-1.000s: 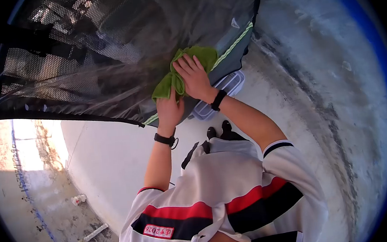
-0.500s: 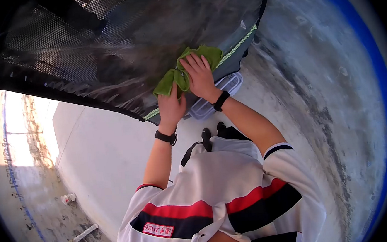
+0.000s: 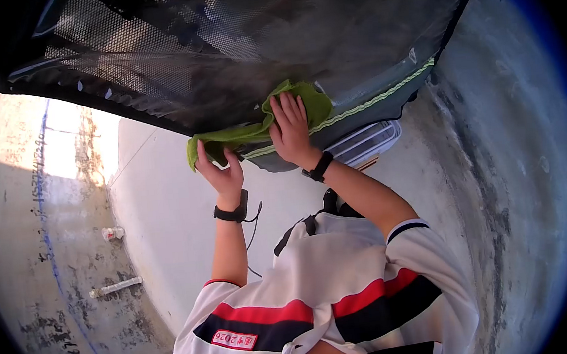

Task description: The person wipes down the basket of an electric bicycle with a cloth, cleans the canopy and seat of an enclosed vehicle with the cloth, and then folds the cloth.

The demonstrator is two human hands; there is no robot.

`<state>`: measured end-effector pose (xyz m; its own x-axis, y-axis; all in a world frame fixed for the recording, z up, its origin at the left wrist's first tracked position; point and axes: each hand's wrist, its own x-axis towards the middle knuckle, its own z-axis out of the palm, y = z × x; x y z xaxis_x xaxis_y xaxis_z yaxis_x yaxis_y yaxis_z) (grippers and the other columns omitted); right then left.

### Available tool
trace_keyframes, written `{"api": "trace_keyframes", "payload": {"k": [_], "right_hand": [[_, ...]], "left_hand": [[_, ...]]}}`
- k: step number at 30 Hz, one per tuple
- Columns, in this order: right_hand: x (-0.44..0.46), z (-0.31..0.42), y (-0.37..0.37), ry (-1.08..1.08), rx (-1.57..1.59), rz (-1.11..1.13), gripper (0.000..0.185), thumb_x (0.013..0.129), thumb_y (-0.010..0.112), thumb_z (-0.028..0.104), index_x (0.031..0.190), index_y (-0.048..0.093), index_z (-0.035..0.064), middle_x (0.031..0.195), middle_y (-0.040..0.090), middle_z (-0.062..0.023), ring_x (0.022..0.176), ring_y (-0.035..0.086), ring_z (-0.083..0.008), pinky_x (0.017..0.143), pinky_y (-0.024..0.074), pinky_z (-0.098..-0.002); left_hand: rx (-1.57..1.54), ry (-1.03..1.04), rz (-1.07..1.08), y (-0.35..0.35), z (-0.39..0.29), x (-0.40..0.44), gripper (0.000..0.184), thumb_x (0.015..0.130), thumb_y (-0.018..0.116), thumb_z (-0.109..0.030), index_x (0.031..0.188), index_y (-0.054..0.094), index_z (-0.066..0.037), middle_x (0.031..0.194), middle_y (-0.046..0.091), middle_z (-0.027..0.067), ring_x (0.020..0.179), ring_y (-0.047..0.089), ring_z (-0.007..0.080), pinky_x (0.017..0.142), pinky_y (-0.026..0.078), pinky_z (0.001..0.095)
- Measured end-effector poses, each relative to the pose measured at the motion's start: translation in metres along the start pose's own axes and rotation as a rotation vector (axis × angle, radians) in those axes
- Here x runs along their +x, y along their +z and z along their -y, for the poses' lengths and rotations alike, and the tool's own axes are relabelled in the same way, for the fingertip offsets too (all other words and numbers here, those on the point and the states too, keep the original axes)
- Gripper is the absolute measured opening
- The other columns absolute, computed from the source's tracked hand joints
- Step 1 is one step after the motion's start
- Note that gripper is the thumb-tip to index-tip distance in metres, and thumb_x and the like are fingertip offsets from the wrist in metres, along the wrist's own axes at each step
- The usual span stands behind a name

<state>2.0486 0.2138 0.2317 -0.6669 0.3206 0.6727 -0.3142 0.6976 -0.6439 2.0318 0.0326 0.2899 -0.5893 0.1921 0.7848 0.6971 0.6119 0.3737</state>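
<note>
A green cloth (image 3: pixel 243 135) is stretched along the lower edge of a dark panel with a clear plastic and mesh face (image 3: pixel 353 45). My right hand (image 3: pixel 291 128) lies flat on the cloth's wider part, fingers extended, pressing it against the panel. At the cloth's other end, by the panel's bottom corner, my left hand (image 3: pixel 222 176) has its fingertips on the cloth's edge, thumb apart from the fingers. A light green zigzag strip (image 3: pixel 383 94) runs along the panel's lower border, beside my right hand.
Below the panel, a white plastic rack or basket (image 3: pixel 369 142) sits on the pale floor (image 3: pixel 166 206). Stained concrete walls curve around both sides. Two pipe stubs (image 3: pixel 117 287) stick out of the left wall (image 3: pixel 24 264). A thin black cord (image 3: pixel 254 229) hangs near my left wrist.
My left hand has moved left and down, drawing its end of the cloth away from my right hand. The panel now appears farther right in view.
</note>
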Motion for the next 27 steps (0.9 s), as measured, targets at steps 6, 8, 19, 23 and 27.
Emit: {"api": "trace_keyframes", "payload": {"k": [6,8,19,23,27], "right_hand": [[0.001,0.01,0.007,-0.038,-0.022,0.095,0.064,0.083,0.056,0.011,0.145,0.042,0.0032,0.148,0.037,-0.0248,0.139,0.032,-0.0426,0.115,0.0191,-0.0584],[0.002,0.01,0.003,-0.039,-0.037,0.113,0.062,0.084,0.056,0.013,0.144,0.043,0.0036,0.148,0.038,-0.0222,0.14,0.033,-0.0397,0.116,0.0203,-0.058],[0.027,-0.012,-0.023,-0.012,-0.075,0.037,0.068,0.085,0.063,0.014,0.145,0.037,-0.0017,0.15,0.032,-0.0269,0.139,0.03,-0.0457,0.115,0.0247,-0.0544],[0.045,-0.028,-0.047,0.047,-0.055,-0.043,0.071,0.087,0.066,0.017,0.145,0.032,-0.0064,0.15,0.029,-0.0309,0.139,0.028,-0.0488,0.114,0.0293,-0.0505],[0.053,-0.03,-0.056,0.072,-0.049,-0.061,0.072,0.087,0.066,0.015,0.145,0.03,-0.0091,0.152,0.025,-0.032,0.141,0.024,-0.0494,0.114,0.0293,-0.0493]], "left_hand": [[-0.244,-0.058,-0.046,0.004,0.005,0.014,0.058,0.087,0.06,0.011,0.139,0.037,0.001,0.126,0.038,0.0144,0.117,0.047,0.0263,0.102,0.043,0.0388],[-0.316,-0.098,-0.098,0.009,0.011,0.015,0.057,0.087,0.06,0.01,0.137,0.036,-0.001,0.127,0.038,0.0135,0.118,0.047,0.0257,0.101,0.043,0.0381],[-0.537,-0.5,-0.119,0.017,0.034,0.001,0.04,0.087,0.068,0.004,0.113,0.038,-0.005,0.115,0.045,0.009,0.107,0.051,0.0188,0.1,0.044,0.0347],[-0.426,-0.38,-0.114,0.018,0.019,0.004,0.036,0.089,0.067,0.002,0.114,0.042,-0.004,0.121,0.044,0.01,0.111,0.05,0.0201,0.101,0.043,0.0352],[-0.192,-0.162,-0.094,0.013,0.004,0.007,0.04,0.093,0.063,-0.001,0.126,0.042,-0.002,0.138,0.036,0.0125,0.125,0.044,0.0231,0.106,0.04,0.038]]}}
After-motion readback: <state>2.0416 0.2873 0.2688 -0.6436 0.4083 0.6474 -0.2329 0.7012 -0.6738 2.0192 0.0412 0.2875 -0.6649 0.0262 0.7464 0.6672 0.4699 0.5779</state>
